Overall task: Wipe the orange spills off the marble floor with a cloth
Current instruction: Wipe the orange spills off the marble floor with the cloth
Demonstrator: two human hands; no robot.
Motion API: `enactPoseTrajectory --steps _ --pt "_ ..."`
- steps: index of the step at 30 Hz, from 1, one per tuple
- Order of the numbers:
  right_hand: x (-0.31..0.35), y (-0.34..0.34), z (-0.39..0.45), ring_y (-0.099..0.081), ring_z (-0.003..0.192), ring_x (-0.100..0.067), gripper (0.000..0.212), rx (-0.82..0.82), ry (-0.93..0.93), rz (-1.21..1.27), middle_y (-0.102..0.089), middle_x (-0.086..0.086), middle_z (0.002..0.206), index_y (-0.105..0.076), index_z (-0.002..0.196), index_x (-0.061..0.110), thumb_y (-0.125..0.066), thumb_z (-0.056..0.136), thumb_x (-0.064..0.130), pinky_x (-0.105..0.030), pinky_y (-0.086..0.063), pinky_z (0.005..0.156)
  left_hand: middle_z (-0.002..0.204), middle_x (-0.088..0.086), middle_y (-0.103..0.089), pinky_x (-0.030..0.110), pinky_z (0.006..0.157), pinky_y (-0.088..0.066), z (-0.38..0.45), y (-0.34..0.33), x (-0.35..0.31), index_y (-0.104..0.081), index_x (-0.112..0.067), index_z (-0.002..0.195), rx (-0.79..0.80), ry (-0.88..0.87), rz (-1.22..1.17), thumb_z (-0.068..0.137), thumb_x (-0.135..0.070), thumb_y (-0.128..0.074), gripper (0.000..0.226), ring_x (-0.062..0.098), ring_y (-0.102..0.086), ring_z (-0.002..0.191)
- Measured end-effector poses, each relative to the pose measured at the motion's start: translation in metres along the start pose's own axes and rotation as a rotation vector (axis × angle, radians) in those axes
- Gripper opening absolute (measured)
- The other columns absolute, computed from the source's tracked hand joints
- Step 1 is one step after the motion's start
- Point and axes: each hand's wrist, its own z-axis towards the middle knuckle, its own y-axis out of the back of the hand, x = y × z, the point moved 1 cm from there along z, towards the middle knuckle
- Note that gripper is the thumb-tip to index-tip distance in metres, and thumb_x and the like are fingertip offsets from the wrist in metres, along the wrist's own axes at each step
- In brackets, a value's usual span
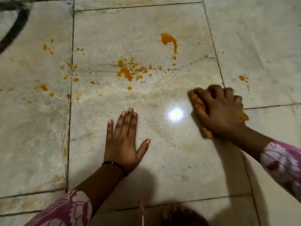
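While I crouch low over the pale veined marble floor (162, 160), my left hand (122, 144) lies flat with fingers straight and spread, palm down on the tile, because I judge I need it as a prop to carry my weight as I lean forward. My right hand (218, 111) is curled tightly over the bunched yellow-orange cloth (197, 101), pressing it onto the floor near the tile joint; bunching it gives me a thick pad to scrub with. Both hands are well apart, one bracing, one working.

Beyond my fingers the orange spills (128, 70) sit as a scatter of drops in the middle of the big tile, with a thicker orange smear (169, 40) further off and small orange spots (47, 88) on the tile to the left. None of these touch the cloth, so most of the wiping is, I reckon, not yet done. A dark curved cable (17, 28) lies in the far left corner.
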Motion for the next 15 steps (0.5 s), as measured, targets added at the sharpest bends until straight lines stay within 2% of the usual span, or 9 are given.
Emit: enactPoseTrajectory --steps 4,5,7,9,11,13,15 --pt "0.031 -0.006 0.019 -0.042 0.102 -0.031 0.050 -0.003 0.041 0.008 -0.050 -0.005 0.117 -0.049 0.126 0.028 -0.042 0.082 0.051 -0.045 -0.030 0.082 0.155 0.015 -0.023 0.053 0.113 -0.017 0.009 0.005 -0.026 -0.025 -0.003 0.147 -0.001 0.130 -0.034 0.084 -0.057 -0.029 0.083 0.034 -0.022 0.142" --pt "0.037 -0.008 0.009 -0.042 0.102 -0.030 0.051 0.007 0.093 0.025 -0.051 -0.004 0.116 -0.051 0.125 0.027 -0.043 0.081 0.051 -0.046 -0.030 0.084 0.156 0.016 -0.019 0.054 0.113 -0.016 0.015 0.008 -0.036 -0.021 -0.003 0.148 0.015 0.184 -0.065 0.082 -0.059 -0.025 0.087 0.038 -0.019 0.142" --pt "0.038 -0.008 -0.024 -0.043 0.104 -0.029 0.053 0.040 0.219 0.042 -0.054 -0.002 0.118 -0.054 0.125 0.027 -0.043 0.080 0.053 -0.048 -0.031 0.088 0.160 0.011 0.001 0.052 0.115 -0.005 0.027 0.008 -0.056 -0.003 -0.008 0.151 0.049 0.220 -0.103 0.078 -0.064 -0.013 0.092 0.041 -0.001 0.144" --pt "0.021 -0.004 -0.056 -0.043 0.107 -0.029 0.055 0.078 0.293 0.049 -0.055 -0.002 0.121 -0.055 0.127 0.028 -0.042 0.081 0.054 -0.050 -0.032 0.092 0.159 0.008 0.009 0.050 0.115 0.003 0.040 0.002 -0.067 0.003 -0.010 0.150 0.013 0.109 -0.098 0.082 -0.065 -0.010 0.089 0.033 0.008 0.146" --pt "-0.012 0.000 -0.074 -0.044 0.106 -0.030 0.055 0.092 0.280 0.045 -0.055 -0.003 0.123 -0.053 0.130 0.030 -0.041 0.083 0.055 -0.048 -0.032 0.091 0.160 0.009 0.001 0.048 0.116 0.004 0.055 -0.003 -0.071 -0.004 -0.009 0.151 -0.038 -0.050 -0.045 0.088 -0.063 -0.017 0.084 0.025 0.004 0.146" --pt "-0.051 0.003 -0.072 -0.044 0.103 -0.032 0.056 0.089 0.149 0.031 -0.054 -0.006 0.124 -0.048 0.133 0.032 -0.036 0.084 0.055 -0.045 -0.031 0.085 0.159 0.009 -0.004 0.047 0.116 0.004 0.069 -0.009 -0.073 -0.009 -0.008 0.151 -0.055 -0.163 0.003 0.090 -0.063 -0.021 0.082 0.022 0.000 0.146" --pt "-0.081 0.002 -0.053 -0.040 0.102 -0.031 0.055 0.038 -0.022 -0.004 -0.050 -0.008 0.125 -0.045 0.136 0.033 -0.032 0.087 0.055 -0.041 -0.029 0.080 0.159 0.011 -0.007 0.047 0.116 0.002 0.077 -0.012 -0.076 -0.010 -0.007 0.151 -0.035 -0.190 0.027 0.090 -0.064 -0.022 0.084 0.023 -0.003 0.147"
